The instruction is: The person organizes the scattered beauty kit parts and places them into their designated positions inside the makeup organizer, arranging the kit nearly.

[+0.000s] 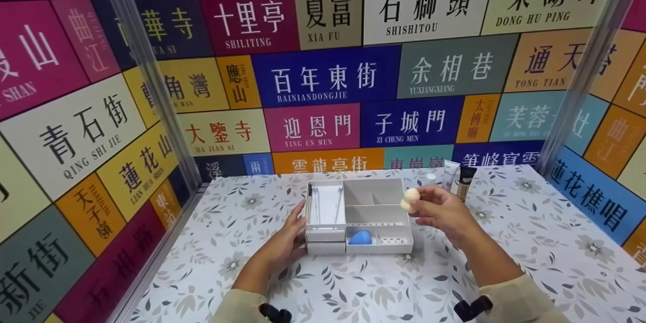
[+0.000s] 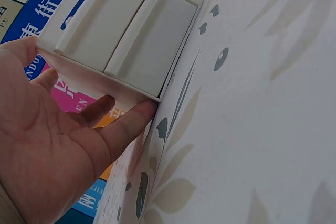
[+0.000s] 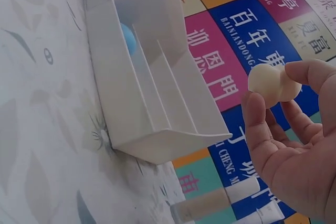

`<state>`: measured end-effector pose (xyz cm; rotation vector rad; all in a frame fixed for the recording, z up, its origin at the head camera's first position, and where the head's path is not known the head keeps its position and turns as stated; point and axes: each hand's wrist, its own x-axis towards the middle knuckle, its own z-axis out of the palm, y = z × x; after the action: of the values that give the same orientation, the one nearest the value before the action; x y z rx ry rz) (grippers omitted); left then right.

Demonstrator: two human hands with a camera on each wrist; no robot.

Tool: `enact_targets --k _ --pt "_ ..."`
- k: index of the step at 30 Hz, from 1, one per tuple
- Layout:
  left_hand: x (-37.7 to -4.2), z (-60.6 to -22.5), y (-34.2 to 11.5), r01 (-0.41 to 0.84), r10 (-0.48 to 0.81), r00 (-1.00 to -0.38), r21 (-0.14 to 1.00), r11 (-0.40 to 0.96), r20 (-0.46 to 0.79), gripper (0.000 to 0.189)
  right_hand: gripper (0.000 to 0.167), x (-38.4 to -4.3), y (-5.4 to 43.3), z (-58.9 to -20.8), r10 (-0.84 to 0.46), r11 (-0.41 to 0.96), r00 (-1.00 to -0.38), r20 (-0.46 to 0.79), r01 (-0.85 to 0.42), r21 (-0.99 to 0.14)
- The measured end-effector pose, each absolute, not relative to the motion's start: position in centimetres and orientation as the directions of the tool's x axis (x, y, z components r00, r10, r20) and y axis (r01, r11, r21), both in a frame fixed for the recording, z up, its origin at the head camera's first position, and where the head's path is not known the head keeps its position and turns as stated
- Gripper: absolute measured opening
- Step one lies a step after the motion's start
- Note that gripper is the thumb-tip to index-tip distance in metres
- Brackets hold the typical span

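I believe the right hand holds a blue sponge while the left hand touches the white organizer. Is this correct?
Not blue: the right hand holds a cream sponge, as the right wrist view shows. The left hand touches the organizer.

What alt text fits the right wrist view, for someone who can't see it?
A right hand pinches a cream gourd-shaped sponge near a white divided organizer holding a blue sponge. A white-capped bottle stands nearby.

Organizer (image 1: pixel 373 249): smooth plastic by the look, low sheen. Cream sponge (image 3: pixel 266 84): fine matt foam look; blue sponge (image 1: pixel 360 237) also matt, smooth. Bench (image 1: pixel 343 290) cover: smooth printed sheet, vinyl or paper, can't tell. Corner post (image 1: pixel 154 75): shiny, metal-looking. Tube (image 1: pixel 450 174): smooth plastic. Sleeve (image 1: pixel 525 297): matt cloth.
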<state>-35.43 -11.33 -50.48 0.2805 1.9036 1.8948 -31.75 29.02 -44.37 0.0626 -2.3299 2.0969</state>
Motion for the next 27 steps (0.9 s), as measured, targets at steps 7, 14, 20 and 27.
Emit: enact_targets --k 7,14,20,27 --pt "-35.5 -50.5 -11.4 -0.175 0.428 -0.886 0.984 0.046 -0.177 0.06 0.05 -31.9 28.6 -45.2 -0.061 0.11 -0.998 0.024 -0.03 -0.993" --pt "-35.5 -50.6 -11.3 -0.182 0.431 -0.885 0.983 0.023 -0.174 0.06 0.05 -32.2 28.3 -46.5 -0.073 0.2 -0.997 -0.003 -0.011 -0.98" --pt "-35.2 -50.7 -11.4 -0.159 0.451 -0.881 0.987 0.009 -0.146 0.061 0.046 -32.3 28.0 -47.4 -0.069 0.264 -0.996 -0.047 0.028 -0.964" --pt "-35.4 -50.6 -11.4 -0.168 0.443 -0.882 0.986 0.019 -0.159 0.062 0.036 -32.6 27.8 -47.8 -0.037 0.392 -0.998 -0.044 0.026 -0.92"
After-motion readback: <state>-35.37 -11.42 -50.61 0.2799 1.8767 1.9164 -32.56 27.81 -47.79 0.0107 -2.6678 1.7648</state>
